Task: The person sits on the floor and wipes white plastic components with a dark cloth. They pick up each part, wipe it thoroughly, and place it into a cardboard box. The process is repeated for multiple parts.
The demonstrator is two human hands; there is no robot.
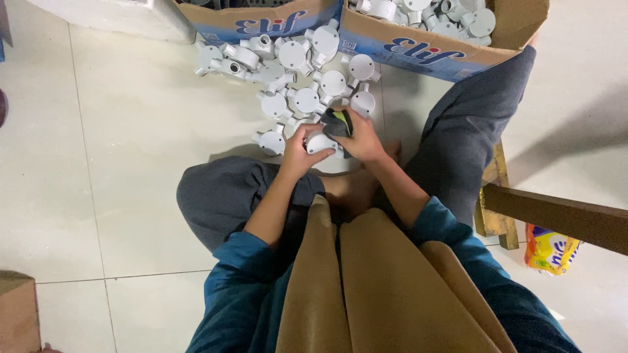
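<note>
Both hands meet over the pale tiled floor (118,131): the left hand (297,151) grips a round white plastic junction box (320,142), the right hand (361,138) presses a dark cloth (337,122) onto it. Beyond that box lie more white fittings (294,72), hemmed by two cardboard cartons (418,49); open tiles lie leftward.

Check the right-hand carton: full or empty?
Not empty. The carton is open at the top, with white fittings showing inside; how deep they go cannot be told.

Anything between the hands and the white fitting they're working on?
Nothing visible. Left hand and right hand both already touch the white fitting; the right also grips a dark tool above it.
</note>
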